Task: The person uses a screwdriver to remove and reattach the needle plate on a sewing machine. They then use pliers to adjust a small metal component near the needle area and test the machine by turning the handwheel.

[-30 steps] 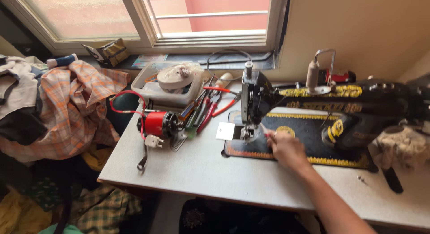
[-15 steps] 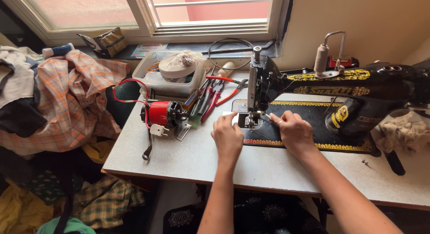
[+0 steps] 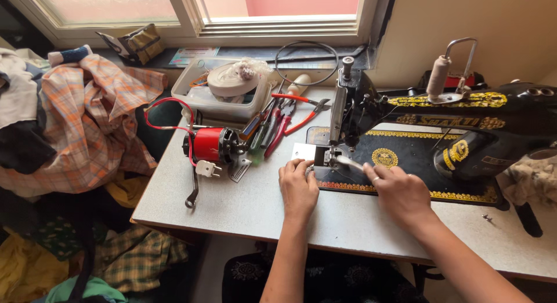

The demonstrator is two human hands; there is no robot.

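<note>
**Black sewing machine, two hands at the needle plate**

Black sewing machine [image 3: 441,129] on grey table [image 3: 232,204]. Left hand [image 3: 298,187] flat, fingers loosely spread, touching the plate's left edge. Right hand [image 3: 400,193] pinches a thin metal tool [image 3: 348,162] beneath the needle. Red motor [image 3: 210,145] and pliers [image 3: 290,114] lie left; front table edge bare.

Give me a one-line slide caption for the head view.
Both hands, left hand and right hand, work at the needle plate of a black sewing machine.
</note>
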